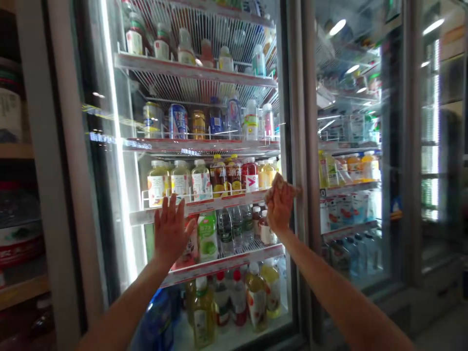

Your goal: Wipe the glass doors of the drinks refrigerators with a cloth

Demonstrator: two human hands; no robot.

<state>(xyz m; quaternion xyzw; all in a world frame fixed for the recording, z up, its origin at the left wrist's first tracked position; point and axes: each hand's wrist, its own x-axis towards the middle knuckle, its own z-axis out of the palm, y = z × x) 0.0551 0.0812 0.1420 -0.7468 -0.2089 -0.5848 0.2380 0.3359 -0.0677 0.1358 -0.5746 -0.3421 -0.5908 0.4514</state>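
While the right hand (281, 208) grips a bunched-up cloth (279, 182) by the right side of the glass door (190, 152) | left hand (171, 233): spread out, holding nothing, can't tell if it touches | tip: press the cloth flat, push softly, mind the edge

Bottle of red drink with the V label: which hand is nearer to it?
Right. The right hand, holding a crumpled cloth, is to the right of and slightly below the bottle of red drink in the picture; the open left hand is farther off, to its lower left.
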